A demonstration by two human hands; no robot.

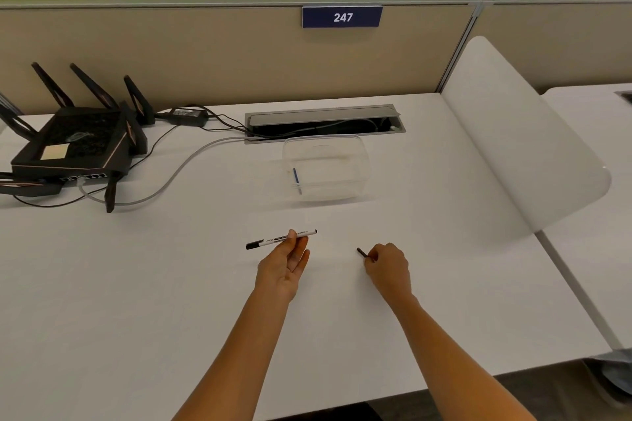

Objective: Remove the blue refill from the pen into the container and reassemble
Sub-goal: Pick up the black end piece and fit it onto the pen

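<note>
At a white desk (171, 284), a person holds a pen barrel (281, 239) level in the left hand (285, 265), pinched between thumb and fingertips with the other fingers loosely spread, its black cap pointing left and its far end facing the right hand (386, 267). That hand is closed around a small dark end piece (361, 252), which sticks out from the fingertips — hands and parts well apart.

The blue refill (296, 178) already lies inside the clear container (325, 169), near its left wall, so the work left appears to be reassembly. The barrel looks light, stiff and smooth plastic, likely to roll or slip; a pinch near the open end, as now, should steady it. The end piece is tiny and easy to drop, best kept at the fingertips and lined up squarely before pushing or twisting home.

Nothing lies between the hands. The container sits just behind them, in front of a cable tray (325, 123); a black router (71, 143) with trailing cables (178, 174) stands well off to the left, and a white divider (513, 133) rises on the right — none in the way.
</note>
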